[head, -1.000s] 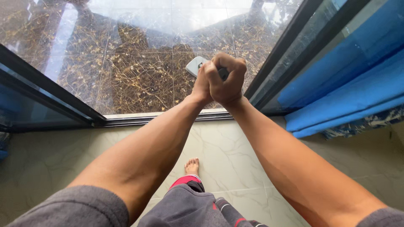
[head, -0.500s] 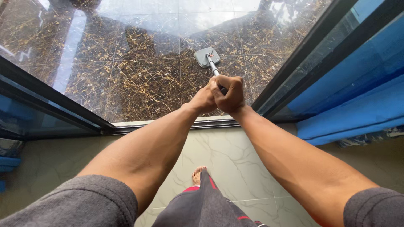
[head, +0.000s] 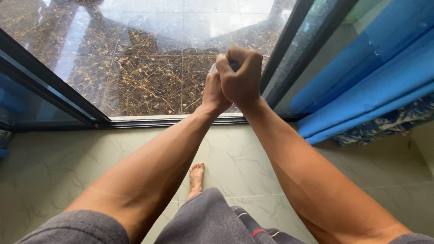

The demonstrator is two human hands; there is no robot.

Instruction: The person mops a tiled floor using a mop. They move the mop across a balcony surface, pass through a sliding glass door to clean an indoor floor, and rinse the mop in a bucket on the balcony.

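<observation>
Both my hands are clasped together on a mop handle [head: 234,66], of which only a sliver shows between the fingers. My right hand [head: 242,77] wraps the handle on top, and my left hand [head: 212,90] grips just behind it. The grey mop head is almost fully hidden behind my fists, with a small pale edge [head: 213,68] showing. My hands hang over the dark brown gold-veined marble floor [head: 149,77], just past the door track.
A black sliding door frame [head: 49,86] runs on the left and another [head: 289,40] on the right. Blue curtain [head: 370,86] hangs at right. Pale marble tiles [head: 54,162] lie under my bare foot [head: 195,176] and grey shorts.
The mop head, stretched out on the dark floor half a second ago, has been pulled back and is now hidden behind my fists, which have risen in view.
</observation>
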